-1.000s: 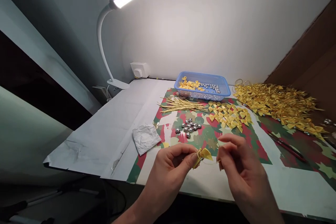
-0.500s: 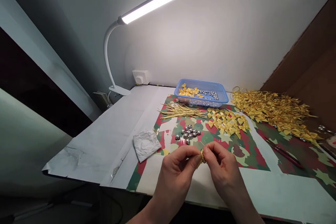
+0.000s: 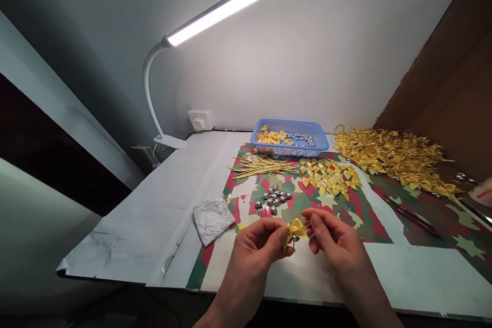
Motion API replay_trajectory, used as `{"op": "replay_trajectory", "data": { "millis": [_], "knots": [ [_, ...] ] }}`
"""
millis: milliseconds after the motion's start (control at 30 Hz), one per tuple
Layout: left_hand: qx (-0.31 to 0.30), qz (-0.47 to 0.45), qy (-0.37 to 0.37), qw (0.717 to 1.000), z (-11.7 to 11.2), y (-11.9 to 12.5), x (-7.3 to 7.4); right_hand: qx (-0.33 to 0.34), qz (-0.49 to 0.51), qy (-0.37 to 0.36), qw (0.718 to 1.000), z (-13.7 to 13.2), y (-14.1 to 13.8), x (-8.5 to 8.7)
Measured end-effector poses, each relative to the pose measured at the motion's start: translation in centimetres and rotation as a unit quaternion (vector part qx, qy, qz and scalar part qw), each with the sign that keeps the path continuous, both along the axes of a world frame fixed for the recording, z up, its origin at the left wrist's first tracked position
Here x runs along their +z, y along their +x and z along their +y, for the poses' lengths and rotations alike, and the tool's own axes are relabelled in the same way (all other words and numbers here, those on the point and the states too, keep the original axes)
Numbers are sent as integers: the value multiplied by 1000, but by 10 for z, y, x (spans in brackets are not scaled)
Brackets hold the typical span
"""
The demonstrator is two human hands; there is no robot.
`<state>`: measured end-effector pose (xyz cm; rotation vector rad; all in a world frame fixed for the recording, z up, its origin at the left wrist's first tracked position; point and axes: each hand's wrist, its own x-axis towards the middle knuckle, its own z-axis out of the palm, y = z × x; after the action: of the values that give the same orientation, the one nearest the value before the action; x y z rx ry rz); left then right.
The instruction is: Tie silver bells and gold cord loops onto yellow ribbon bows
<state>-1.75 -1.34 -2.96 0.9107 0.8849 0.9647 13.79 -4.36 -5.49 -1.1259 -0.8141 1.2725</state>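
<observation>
My left hand [image 3: 255, 253] pinches a yellow ribbon bow [image 3: 296, 227] between thumb and fingertips. A small silver bell [image 3: 295, 238] hangs just under the bow's knot. To the right of the bow, my right hand [image 3: 332, 241] has its thumb and index finger closed together; what lies between them, perhaps a thin gold strand, is too small to make out. Beyond the hands lies a cluster of silver bells [image 3: 277, 196]. Gold twist ties [image 3: 263, 165] are bunched behind them, and loose yellow bows [image 3: 329, 177] are spread to their right.
A blue basket [image 3: 323, 138] with bows and silver beads stands by the wall. At right are a heap of gold-tied bows [image 3: 388, 156] and dark red-handled tweezers or pliers [image 3: 417, 219]. Crumpled white paper [image 3: 212, 219] lies left. A lamp [image 3: 148, 87] arches overhead.
My hands have drawn apart, the right one moving rightward off the bow. The bow and bell, mostly covered by fingers before, now show in my left hand. The view has shifted slightly.
</observation>
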Motion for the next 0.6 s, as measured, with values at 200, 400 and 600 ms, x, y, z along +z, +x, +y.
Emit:
{"op": "replay_trajectory", "data": {
  "millis": [200, 400, 600],
  "knots": [
    [-46, -58, -31, 997, 1, -3, -2, 171, 144, -56, 973, 3, -10, 5],
    [-75, -3, -5, 997, 4, -11, 0, 185, 192, -68, 961, 2, -5, 8],
    [-18, 206, 283, 937, 2, -13, 3, 26, -45, 35, 998, -10, -15, 12]
  ]
}}
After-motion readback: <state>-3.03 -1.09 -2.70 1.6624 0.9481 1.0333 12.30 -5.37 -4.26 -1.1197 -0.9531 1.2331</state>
